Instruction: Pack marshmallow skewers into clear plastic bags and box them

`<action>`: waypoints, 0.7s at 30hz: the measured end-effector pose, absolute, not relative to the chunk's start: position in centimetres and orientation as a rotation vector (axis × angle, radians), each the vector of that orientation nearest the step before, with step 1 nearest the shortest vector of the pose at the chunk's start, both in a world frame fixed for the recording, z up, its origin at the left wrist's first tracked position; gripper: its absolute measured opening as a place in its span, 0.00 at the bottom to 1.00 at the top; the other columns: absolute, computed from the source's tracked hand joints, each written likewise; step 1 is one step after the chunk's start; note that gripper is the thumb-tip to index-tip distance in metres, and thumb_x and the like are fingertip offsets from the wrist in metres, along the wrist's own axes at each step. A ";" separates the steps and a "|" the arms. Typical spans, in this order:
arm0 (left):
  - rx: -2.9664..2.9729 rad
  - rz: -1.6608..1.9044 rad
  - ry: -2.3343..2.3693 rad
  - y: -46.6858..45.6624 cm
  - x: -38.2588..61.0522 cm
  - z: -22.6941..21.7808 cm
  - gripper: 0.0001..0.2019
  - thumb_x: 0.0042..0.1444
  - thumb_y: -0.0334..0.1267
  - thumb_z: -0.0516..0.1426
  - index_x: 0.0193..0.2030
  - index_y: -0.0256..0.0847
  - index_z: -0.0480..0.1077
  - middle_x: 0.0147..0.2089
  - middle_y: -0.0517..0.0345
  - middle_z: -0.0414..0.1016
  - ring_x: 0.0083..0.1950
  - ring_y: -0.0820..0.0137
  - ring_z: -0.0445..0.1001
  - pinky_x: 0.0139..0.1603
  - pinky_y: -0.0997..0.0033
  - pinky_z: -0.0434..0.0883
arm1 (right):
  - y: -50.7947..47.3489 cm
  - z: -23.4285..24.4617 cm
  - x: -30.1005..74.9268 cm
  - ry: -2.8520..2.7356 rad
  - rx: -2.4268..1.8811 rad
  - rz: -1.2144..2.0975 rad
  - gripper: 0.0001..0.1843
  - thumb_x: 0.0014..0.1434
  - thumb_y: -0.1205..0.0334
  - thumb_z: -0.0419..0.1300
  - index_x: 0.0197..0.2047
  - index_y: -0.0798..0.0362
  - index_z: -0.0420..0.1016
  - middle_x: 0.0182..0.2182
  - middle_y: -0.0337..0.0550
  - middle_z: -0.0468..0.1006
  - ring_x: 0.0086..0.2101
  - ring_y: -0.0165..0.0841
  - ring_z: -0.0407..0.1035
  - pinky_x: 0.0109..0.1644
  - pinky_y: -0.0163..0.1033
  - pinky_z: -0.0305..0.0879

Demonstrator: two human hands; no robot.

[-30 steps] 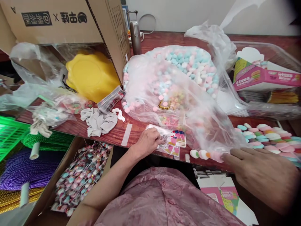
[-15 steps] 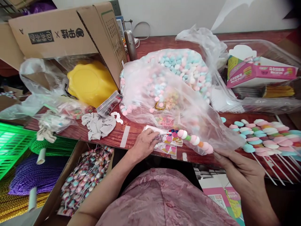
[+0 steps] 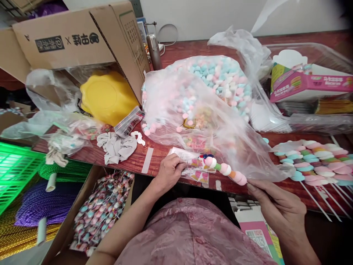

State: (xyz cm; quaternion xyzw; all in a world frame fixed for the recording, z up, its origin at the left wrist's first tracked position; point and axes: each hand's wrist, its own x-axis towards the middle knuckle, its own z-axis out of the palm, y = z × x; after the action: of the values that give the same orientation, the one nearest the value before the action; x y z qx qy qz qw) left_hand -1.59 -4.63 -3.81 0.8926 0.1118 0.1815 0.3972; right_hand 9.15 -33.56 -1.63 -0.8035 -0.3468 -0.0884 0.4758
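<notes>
A marshmallow skewer (image 3: 226,169) of pink, white, green and orange pieces slants across the table's front edge. My right hand (image 3: 278,206) is closed, thumb and fingers pinching the skewer's lower end. My left hand (image 3: 169,170) is closed in a pinch on a clear printed plastic bag (image 3: 197,171). The skewer's upper end meets the bag's right side; whether it is inside I cannot tell. Right behind lies a large clear sack (image 3: 176,86) of pastel marshmallows. Finished-looking skewers (image 3: 317,162) with white sticks lie beside my right hand.
A cardboard box (image 3: 68,40) with a yellow scalloped tub (image 3: 110,97) stands at the left. Grey cloth (image 3: 117,147) and a packet stack (image 3: 129,121) lie nearby. Below are a box of wrapped lollipops (image 3: 102,209) and a green basket (image 3: 19,173). Pink cartons (image 3: 311,82) sit at right.
My right hand has moved slightly left, bringing the skewer's upper end closer to the printed bag and over its right side. The left hand still pinches the bag.
</notes>
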 end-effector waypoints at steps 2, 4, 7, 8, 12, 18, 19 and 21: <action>2.183 0.394 0.293 -4.2 -1.4 -3.6 0.06 0.55 0.34 0.63 0.28 0.37 0.76 0.27 0.59 0.72 0.30 0.74 0.69 0.32 0.74 0.64 | -33.5 -1.6 9.2 -0.877 -1.965 -0.204 0.10 0.57 0.68 0.64 0.42 0.46 0.80 0.35 0.36 0.82 0.32 0.32 0.76 0.37 0.35 0.75; 2.129 0.322 0.283 -3.9 -1.3 -3.3 0.04 0.52 0.32 0.64 0.28 0.37 0.77 0.27 0.59 0.73 0.29 0.75 0.69 0.32 0.75 0.64 | -33.4 -1.5 9.3 -0.898 -1.983 -0.201 0.11 0.58 0.68 0.64 0.43 0.46 0.80 0.35 0.37 0.82 0.32 0.33 0.77 0.38 0.35 0.75; 2.100 0.240 0.254 -3.3 -1.3 -2.8 0.02 0.52 0.32 0.64 0.29 0.37 0.78 0.28 0.59 0.76 0.29 0.75 0.71 0.33 0.75 0.65 | -33.4 -1.4 9.0 -0.946 -1.988 -0.239 0.12 0.57 0.68 0.64 0.44 0.45 0.80 0.36 0.37 0.82 0.33 0.34 0.77 0.40 0.38 0.75; 2.103 0.225 0.244 -3.2 -1.3 -2.7 0.02 0.52 0.32 0.64 0.29 0.38 0.79 0.28 0.58 0.76 0.30 0.74 0.72 0.34 0.75 0.65 | -33.5 -1.3 8.9 -0.968 -1.978 -0.261 0.13 0.57 0.69 0.64 0.44 0.45 0.80 0.36 0.38 0.82 0.33 0.35 0.77 0.40 0.39 0.75; 2.116 0.191 0.225 -2.9 -1.2 -2.6 0.03 0.53 0.34 0.64 0.30 0.39 0.80 0.29 0.58 0.77 0.31 0.74 0.72 0.34 0.75 0.65 | -33.5 -1.4 8.2 -1.046 -1.984 -0.289 0.16 0.57 0.70 0.63 0.47 0.43 0.79 0.34 0.38 0.81 0.31 0.36 0.77 0.36 0.40 0.75; 2.098 0.191 0.198 -2.8 -1.2 -3.0 0.08 0.56 0.39 0.63 0.30 0.38 0.79 0.28 0.58 0.76 0.30 0.74 0.71 0.32 0.75 0.65 | -33.3 -2.1 8.6 -1.279 -2.059 -0.413 0.16 0.60 0.71 0.59 0.49 0.47 0.76 0.32 0.39 0.80 0.30 0.33 0.76 0.34 0.37 0.72; 2.101 0.197 0.183 -2.8 -1.3 -3.1 0.08 0.56 0.39 0.62 0.29 0.38 0.79 0.28 0.58 0.76 0.30 0.74 0.71 0.32 0.75 0.65 | -33.3 -2.1 8.7 -1.330 -2.092 -0.459 0.16 0.60 0.72 0.58 0.49 0.48 0.76 0.32 0.40 0.79 0.31 0.33 0.75 0.34 0.37 0.72; 2.129 0.207 0.139 -2.8 -1.3 -3.1 0.08 0.57 0.39 0.62 0.29 0.38 0.78 0.27 0.58 0.75 0.30 0.74 0.71 0.33 0.75 0.66 | -33.3 -1.5 8.8 -1.442 -2.177 -0.533 0.16 0.60 0.73 0.56 0.49 0.50 0.75 0.32 0.41 0.79 0.31 0.33 0.74 0.36 0.38 0.70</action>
State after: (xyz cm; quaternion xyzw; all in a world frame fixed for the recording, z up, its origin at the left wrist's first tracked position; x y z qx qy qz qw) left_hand -1.32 -2.77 -3.14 0.8721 0.0570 0.0850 0.4785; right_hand 8.78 -33.29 -1.46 -0.7938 -0.5258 -0.1944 0.2359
